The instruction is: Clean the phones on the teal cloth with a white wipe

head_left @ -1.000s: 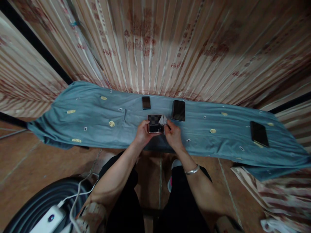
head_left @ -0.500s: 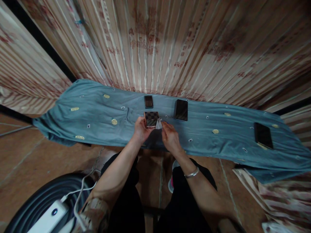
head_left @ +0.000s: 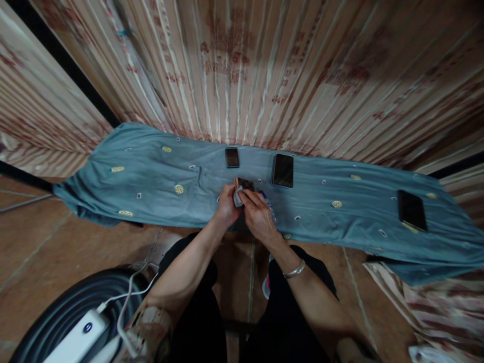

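My left hand [head_left: 227,207] is closed round a small brown checkered case [head_left: 245,184] with copper-coloured edges, holding it tilted above the near side of the cloth-covered bench. My right hand [head_left: 259,214] pinches a pale grey cloth [head_left: 238,196] and presses it against the case's left end. Fingers and cloth cover much of the case. Beside my right hand shows a blue and clear item [head_left: 267,201], partly hidden; I cannot tell its kind or whether the hand holds it. Beyond the hands lies a small dark square case [head_left: 232,157].
The bench wears a blue-green patterned cloth [head_left: 159,176]. A black box [head_left: 283,171] lies right of centre, a dark flat box [head_left: 412,209] at the far right. Striped curtains [head_left: 234,75] hang behind. A coiled black hose [head_left: 41,307] and white power bank [head_left: 77,338] are lower left.
The checkered case has turned and tilted, moving slightly right. My right hand has brought the cloth leftward across it, and a blue and clear item now shows beside that hand.
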### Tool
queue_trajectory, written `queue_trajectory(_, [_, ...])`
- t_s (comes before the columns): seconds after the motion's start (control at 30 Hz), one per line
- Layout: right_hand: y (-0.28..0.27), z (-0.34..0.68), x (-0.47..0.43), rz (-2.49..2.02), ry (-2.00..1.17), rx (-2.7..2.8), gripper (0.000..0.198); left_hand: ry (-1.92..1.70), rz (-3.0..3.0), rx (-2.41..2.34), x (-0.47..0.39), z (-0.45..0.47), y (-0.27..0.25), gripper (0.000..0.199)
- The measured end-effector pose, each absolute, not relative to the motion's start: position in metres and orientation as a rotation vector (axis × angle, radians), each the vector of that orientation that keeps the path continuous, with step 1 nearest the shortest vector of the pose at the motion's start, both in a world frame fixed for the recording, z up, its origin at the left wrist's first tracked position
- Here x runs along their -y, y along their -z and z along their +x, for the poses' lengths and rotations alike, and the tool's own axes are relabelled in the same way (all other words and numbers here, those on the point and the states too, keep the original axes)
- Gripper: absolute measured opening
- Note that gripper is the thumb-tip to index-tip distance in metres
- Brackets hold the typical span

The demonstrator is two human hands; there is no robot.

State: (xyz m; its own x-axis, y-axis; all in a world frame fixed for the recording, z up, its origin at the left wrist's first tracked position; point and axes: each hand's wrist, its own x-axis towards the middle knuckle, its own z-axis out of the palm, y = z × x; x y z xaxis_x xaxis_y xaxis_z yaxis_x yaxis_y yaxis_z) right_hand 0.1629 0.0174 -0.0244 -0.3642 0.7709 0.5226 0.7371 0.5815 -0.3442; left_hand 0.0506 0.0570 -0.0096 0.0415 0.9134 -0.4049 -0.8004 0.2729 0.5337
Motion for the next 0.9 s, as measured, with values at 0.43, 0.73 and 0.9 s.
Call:
queue_trajectory(0.43, [0.022,0.169,-0.029,-1.221,0.096,2.155,0.044,-1.368,0.071,-0.719,-0.051,0.067,-0.001,0.020])
queue_trajectory(0.73, [0.021,0.167,-0.047,-1.304,0.036,2.164,0.045,-1.370,0.152,-0.746,-0.047,0.075,0.004,0.020])
queue_trajectory(0.9, [0.021,0.163,-0.036,-1.277,0.097,2.219,0.043,-1.456,0.133,-0.723,-0.049,0.073,0.004,0.019])
